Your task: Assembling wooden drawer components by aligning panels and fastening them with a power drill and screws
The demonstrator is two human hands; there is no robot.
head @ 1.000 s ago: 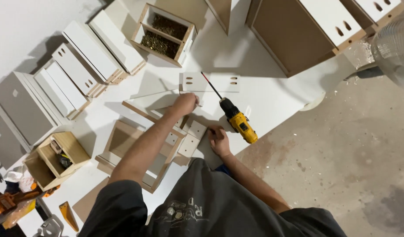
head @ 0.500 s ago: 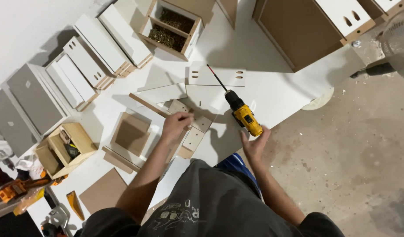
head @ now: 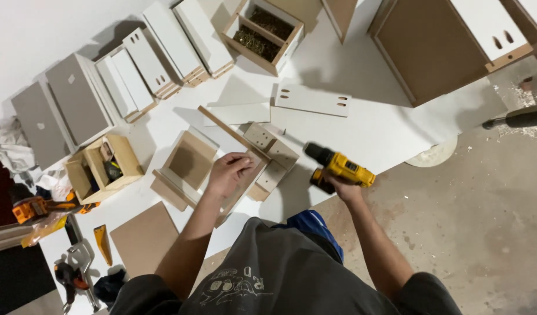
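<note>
My right hand [head: 337, 185] grips a yellow and black cordless drill [head: 338, 165] by its handle, lifted just off the edge of the white work surface [head: 391, 125]. My left hand [head: 227, 172] rests on a small wooden panel of a partly built box [head: 254, 166], fingers curled over its edge. Beside it, to the left, lies a shallow open wooden drawer box [head: 190, 163]. A white panel with slotted holes [head: 312, 100] lies flat beyond the boxes.
Stacked white drawer fronts [head: 158, 55] and grey panels [head: 76, 99] line the far left. A box of screws [head: 261, 34] sits at the top, a small wooden crate [head: 102, 169] of tools at left, an orange drill [head: 38, 208] lower left. Large brown cabinet panel [head: 437, 49] at upper right; concrete floor [head: 490, 233].
My right hand has taken hold of the yellow drill and lifted it toward me; the long bit no longer shows over the white panel. My left hand shifted slightly on the wooden box.
</note>
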